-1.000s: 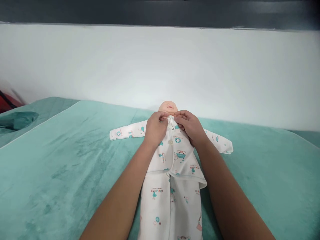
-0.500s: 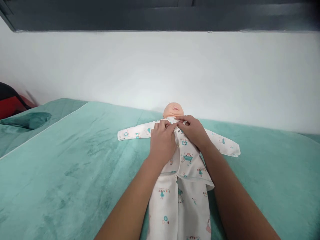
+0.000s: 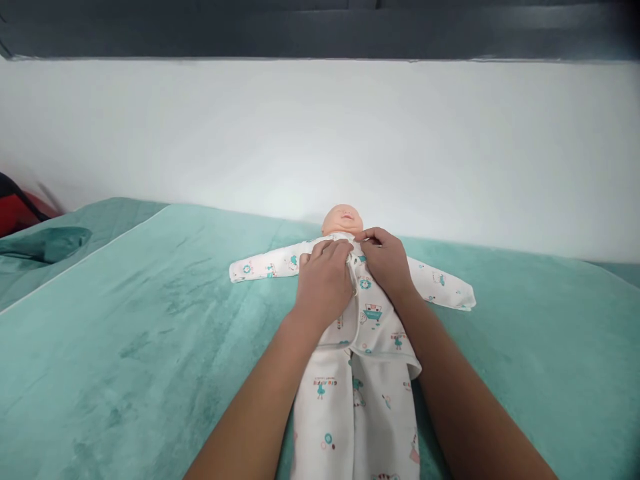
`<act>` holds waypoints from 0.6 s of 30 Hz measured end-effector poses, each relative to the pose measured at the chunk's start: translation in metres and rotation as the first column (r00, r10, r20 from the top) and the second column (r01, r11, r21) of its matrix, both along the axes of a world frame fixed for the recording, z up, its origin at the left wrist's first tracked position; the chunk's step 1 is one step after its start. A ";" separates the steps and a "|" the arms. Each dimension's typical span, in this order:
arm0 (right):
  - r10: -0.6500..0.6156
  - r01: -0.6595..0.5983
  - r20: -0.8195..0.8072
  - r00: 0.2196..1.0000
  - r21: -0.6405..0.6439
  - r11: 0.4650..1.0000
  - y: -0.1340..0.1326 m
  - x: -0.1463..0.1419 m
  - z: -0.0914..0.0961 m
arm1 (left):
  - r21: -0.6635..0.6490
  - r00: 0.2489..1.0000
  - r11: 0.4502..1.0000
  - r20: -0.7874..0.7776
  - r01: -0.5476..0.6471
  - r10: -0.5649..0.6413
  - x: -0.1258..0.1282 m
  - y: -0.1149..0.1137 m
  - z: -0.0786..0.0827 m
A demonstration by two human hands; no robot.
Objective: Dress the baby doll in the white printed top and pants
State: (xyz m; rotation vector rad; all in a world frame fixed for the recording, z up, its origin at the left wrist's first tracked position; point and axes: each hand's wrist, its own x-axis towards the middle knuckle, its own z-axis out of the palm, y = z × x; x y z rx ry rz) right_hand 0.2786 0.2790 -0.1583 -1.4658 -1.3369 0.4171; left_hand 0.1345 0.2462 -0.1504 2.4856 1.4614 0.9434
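Observation:
A baby doll (image 3: 342,219) lies on its back on a teal blanket (image 3: 125,333), head toward the wall. It wears a white printed top (image 3: 373,313) with sleeves spread sideways, and matching white trousers (image 3: 350,413). My left hand (image 3: 324,283) lies on the doll's chest, fingers curled, pinching the top's front edge near the neck. My right hand (image 3: 385,263) pinches the opposite edge at the collar. Both hands meet just below the doll's chin.
A white wall (image 3: 320,147) rises right behind the doll's head. At the far left lie a dark green cloth (image 3: 47,243) and a red and black object (image 3: 15,207). The blanket stretches wide on both sides of the doll.
My left hand slid down from the collar onto the chest and closed in toward the right hand. The view shifted slightly; the doll stays in place.

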 end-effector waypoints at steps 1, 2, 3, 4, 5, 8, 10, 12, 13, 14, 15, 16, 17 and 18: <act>-0.023 0.023 0.016 1.000 0.000 1.000 0.000 0.000 0.000 | -0.001 1.000 1.000 0.003 -0.002 0.002 0.000 0.000 0.000; -0.037 0.037 0.033 0.999 0.007 0.999 -0.001 -0.001 0.000 | -0.002 1.000 1.000 0.006 -0.005 0.005 0.000 0.000 0.000; -0.046 0.045 0.051 0.998 0.020 0.999 -0.001 -0.001 0.000 | -0.005 1.000 1.000 0.007 -0.008 0.008 0.001 0.000 -0.001; -0.052 0.050 0.070 0.996 0.034 0.998 -0.001 -0.001 -0.001 | -0.009 1.000 1.000 0.009 -0.012 0.012 0.001 0.000 -0.001; -0.058 0.053 0.089 0.994 0.050 0.997 -0.001 -0.001 -0.001 | -0.015 1.000 1.000 0.014 -0.015 0.015 0.001 0.001 -0.002; -0.062 0.047 0.161 0.985 0.095 0.994 0.000 0.000 -0.004 | -0.038 0.998 0.999 0.058 -0.012 0.014 0.002 0.004 -0.004; -0.056 0.033 0.223 0.973 0.105 0.994 0.001 0.000 -0.005 | -0.068 0.994 0.998 0.113 0.000 0.008 0.002 0.008 -0.004; -0.048 0.021 0.284 0.958 0.100 0.995 0.002 0.001 -0.006 | -0.102 0.987 0.995 0.159 0.015 0.001 0.001 0.012 -0.005; -0.045 0.018 0.305 0.951 0.090 0.996 0.003 0.002 -0.006 | -0.112 0.985 0.993 0.170 0.027 -0.008 0.000 0.013 -0.005; -0.040 0.016 0.319 0.947 0.077 0.997 0.003 0.002 -0.006 | -0.114 0.985 0.993 0.170 0.042 -0.022 0.000 0.015 -0.005; -0.035 0.016 0.323 0.946 0.063 0.998 0.002 0.002 -0.006 | -0.111 0.986 0.992 0.160 0.064 -0.046 -0.001 0.017 -0.004; -0.029 0.015 0.318 0.948 0.048 0.999 0.002 0.002 -0.006 | -0.104 0.987 0.991 0.145 0.088 -0.073 -0.002 0.018 -0.004; -0.024 0.014 0.304 0.952 0.034 0.999 0.002 0.001 -0.005 | -0.097 0.987 0.989 0.126 0.108 -0.095 -0.003 0.020 -0.003; -0.019 0.013 0.284 0.959 0.024 1.000 0.001 0.001 -0.005 | -0.092 0.988 0.989 0.108 0.120 -0.110 -0.004 0.021 -0.003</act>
